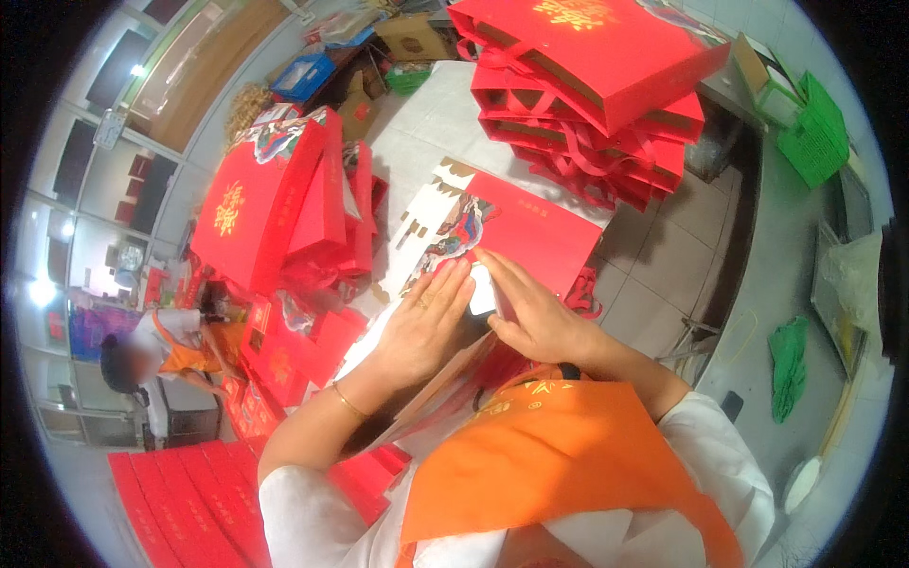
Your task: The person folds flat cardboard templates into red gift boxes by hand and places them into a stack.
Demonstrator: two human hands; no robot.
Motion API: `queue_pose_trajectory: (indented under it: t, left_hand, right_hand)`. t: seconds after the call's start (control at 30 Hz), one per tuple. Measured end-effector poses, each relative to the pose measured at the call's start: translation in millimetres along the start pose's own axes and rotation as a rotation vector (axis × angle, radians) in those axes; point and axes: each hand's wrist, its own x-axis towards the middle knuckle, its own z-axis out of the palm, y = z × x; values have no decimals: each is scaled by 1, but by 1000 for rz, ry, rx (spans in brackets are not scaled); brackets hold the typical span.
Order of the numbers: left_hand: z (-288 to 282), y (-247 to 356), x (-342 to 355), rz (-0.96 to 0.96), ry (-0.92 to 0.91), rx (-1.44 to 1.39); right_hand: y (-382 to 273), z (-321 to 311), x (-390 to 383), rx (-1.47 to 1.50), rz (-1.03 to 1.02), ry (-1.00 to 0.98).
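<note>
A red gift bag or box panel with a colourful picture and a white, gold-edged border lies on the pale table in front of me. My left hand rests flat on its near part, fingers stretched out and close together. My right hand is beside it, fingers extended and thumb apart, along the panel's near edge. Between the hands shows a small white flap or piece; its lower part is hidden. Under my left wrist, a brownish board edge slants toward my apron.
Red gift bags are piled at the far right, and more red bags stand at the left. Rows of red boxes lie at the lower left. A co-worker bends over red packages. A green basket sits at the right.
</note>
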Motion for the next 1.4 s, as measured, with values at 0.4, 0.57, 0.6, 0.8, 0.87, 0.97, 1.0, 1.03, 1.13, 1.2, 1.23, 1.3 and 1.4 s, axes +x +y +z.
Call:
queue_pose_trajectory:
  t: [0.4,0.57,0.6,0.8,0.87,0.97,1.0,1.03,1.13,1.2,1.23,1.3,1.4]
  left_hand:
    - [-13,-33,-32,-547,26,-1033]
    - [-2,-34,-60,-592,-71,-1306]
    - [-6,-32,-61,-571,-80,-1274]
    - [-6,-19,-68,-461,-227,-1041]
    - [-12,-19,-63,-520,-297,-1026]
    - [-16,-15,-61,-510,-216,-962]
    - [-15,-14,-63,-490,-160,-935]
    - [-13,-14,-65,-492,-159,-937]
    - [-8,-15,-68,-487,-166,-943]
    - [-8,-15,-65,-463,-198,-947]
    - [-8,-14,-63,-457,-192,-960]
    - [-11,-11,-58,-445,-179,-983]
    - [-18,-7,-50,-487,-228,-943]
  right_hand:
    - [-8,-7,9,17,63,-97]
    - [-4,-13,11,71,44,-149]
    - [-5,-14,12,85,43,-156]
    - [11,-17,15,133,-45,-220]
    - [12,-18,19,153,-66,-237]
    - [8,-18,28,172,-61,-276]
    - [5,-17,29,170,-27,-293]
    - [3,-17,29,169,9,-309]
    - [21,-21,31,669,86,-413]
    - [25,-18,31,797,202,-433]
    - [27,-16,32,860,264,-439]
    - [24,-9,38,755,372,-441]
    - [14,-14,56,401,284,-521]
